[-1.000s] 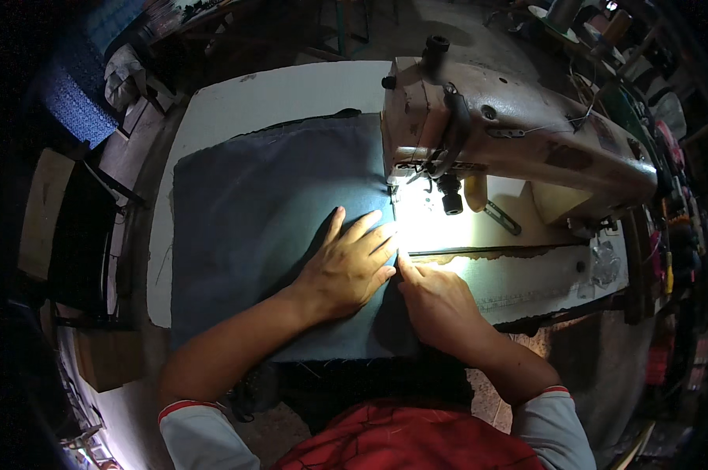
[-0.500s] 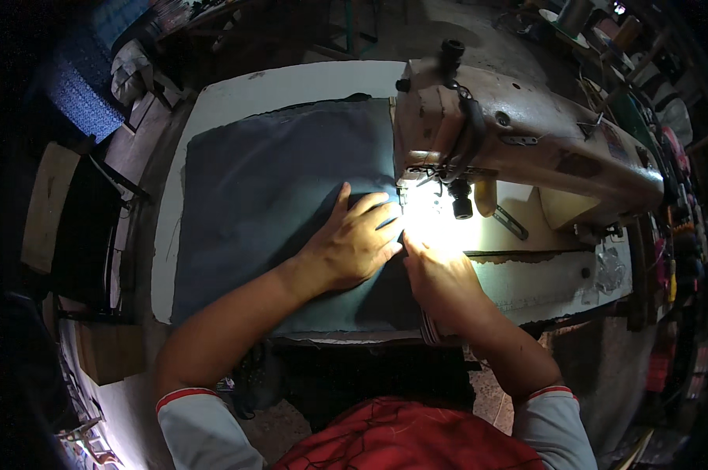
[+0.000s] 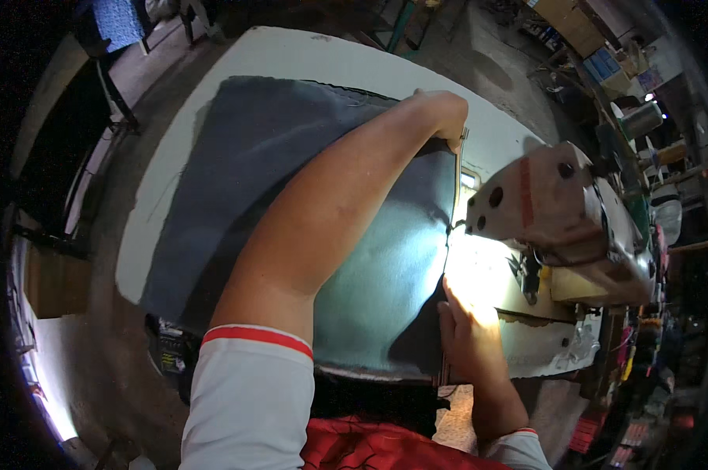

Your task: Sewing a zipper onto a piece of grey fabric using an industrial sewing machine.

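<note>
A large dark grey fabric panel [image 3: 221,180] lies flat on the white table, its right edge running under the sewing machine head [image 3: 526,196]. A narrow strip [image 3: 458,184] follows that edge. My left arm reaches across the panel. At its far right corner, my left hand [image 3: 442,113] is closed on the fabric edge, fingertips partly hidden. On the near side of the brightly lit needle area, my right hand [image 3: 473,333] holds the panel's right edge between thumb and fingers; glare washes out part of the fingers. The needle itself cannot be made out.
The white tabletop [image 3: 268,51] extends beyond the fabric at the far and left sides. A crumpled clear plastic bag [image 3: 583,345] lies at its right end. Cluttered shelves with spools [image 3: 640,121] stand to the right. A wooden box [image 3: 56,282] is at the left.
My left hand has gone from beside the needle to the fabric's far right corner. My right hand stays near the edge. The view has shifted and turned.
</note>
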`<state>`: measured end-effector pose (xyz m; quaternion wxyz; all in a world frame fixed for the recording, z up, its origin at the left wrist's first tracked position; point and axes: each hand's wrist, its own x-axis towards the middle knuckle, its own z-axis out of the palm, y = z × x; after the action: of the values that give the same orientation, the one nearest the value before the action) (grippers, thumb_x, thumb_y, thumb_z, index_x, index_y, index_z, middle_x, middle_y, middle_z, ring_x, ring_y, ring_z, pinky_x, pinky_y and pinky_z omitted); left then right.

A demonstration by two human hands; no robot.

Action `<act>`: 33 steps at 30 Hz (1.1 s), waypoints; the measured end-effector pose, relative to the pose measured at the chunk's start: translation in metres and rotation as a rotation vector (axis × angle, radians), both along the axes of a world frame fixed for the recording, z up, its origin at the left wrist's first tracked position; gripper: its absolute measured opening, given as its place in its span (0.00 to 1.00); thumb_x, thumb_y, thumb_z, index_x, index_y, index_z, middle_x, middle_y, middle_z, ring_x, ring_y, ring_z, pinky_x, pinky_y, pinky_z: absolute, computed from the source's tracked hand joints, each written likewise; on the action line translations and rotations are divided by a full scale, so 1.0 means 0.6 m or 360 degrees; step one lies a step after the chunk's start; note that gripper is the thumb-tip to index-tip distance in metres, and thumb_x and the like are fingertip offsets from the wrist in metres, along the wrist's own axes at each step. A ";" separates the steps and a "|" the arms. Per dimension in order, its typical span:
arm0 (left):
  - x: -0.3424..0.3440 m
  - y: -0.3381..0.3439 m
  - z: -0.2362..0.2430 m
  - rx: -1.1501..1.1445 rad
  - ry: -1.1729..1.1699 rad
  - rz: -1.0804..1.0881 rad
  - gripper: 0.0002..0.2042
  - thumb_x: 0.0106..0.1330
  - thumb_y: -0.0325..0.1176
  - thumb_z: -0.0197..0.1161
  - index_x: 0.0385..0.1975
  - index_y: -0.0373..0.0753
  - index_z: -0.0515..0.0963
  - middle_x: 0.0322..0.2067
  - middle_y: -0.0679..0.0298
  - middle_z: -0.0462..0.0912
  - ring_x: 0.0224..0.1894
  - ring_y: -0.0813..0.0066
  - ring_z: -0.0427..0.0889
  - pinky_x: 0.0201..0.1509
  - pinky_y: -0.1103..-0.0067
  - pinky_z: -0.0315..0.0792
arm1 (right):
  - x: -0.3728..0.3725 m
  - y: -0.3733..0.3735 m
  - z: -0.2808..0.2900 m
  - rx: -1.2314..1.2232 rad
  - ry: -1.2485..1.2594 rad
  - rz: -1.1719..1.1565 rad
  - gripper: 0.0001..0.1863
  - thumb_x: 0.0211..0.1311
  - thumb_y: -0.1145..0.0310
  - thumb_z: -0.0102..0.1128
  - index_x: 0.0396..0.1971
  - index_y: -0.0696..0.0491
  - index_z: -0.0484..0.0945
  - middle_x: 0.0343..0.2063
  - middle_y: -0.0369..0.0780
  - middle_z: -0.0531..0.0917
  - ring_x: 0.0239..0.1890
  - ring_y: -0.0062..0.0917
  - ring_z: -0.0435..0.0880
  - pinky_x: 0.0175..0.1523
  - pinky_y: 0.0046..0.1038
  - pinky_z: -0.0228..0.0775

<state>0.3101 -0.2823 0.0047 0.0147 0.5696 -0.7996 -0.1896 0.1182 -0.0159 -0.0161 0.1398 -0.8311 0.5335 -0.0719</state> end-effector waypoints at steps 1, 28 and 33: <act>0.004 -0.011 -0.013 0.0006 0.0037 -0.0014 0.26 0.53 0.45 0.74 0.47 0.35 0.82 0.41 0.55 0.85 0.49 0.55 0.82 0.51 0.60 0.72 | 0.001 -0.001 0.002 0.0027 0.0017 0.0024 0.19 0.65 0.71 0.58 0.55 0.60 0.76 0.40 0.55 0.84 0.42 0.48 0.84 0.48 0.40 0.75; 0.046 -0.004 0.020 0.0038 0.0908 -0.0287 0.13 0.55 0.38 0.72 0.38 0.38 0.86 0.29 0.59 0.85 0.31 0.66 0.80 0.42 0.67 0.69 | 0.001 -0.018 0.016 0.0173 -0.0086 0.0127 0.22 0.57 0.81 0.59 0.54 0.65 0.74 0.36 0.52 0.82 0.35 0.45 0.85 0.40 0.35 0.78; 0.045 -0.009 0.010 0.0016 0.0884 -0.0290 0.13 0.56 0.38 0.72 0.37 0.37 0.86 0.29 0.59 0.85 0.31 0.66 0.80 0.40 0.68 0.70 | 0.001 -0.016 0.011 0.0135 -0.0088 0.0158 0.22 0.58 0.81 0.59 0.54 0.65 0.74 0.36 0.53 0.82 0.35 0.46 0.85 0.40 0.36 0.78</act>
<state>0.3373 -0.2879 0.0105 0.2132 0.4216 -0.8119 -0.3428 0.1191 -0.0256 -0.0093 0.1930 -0.8475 0.4901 -0.0651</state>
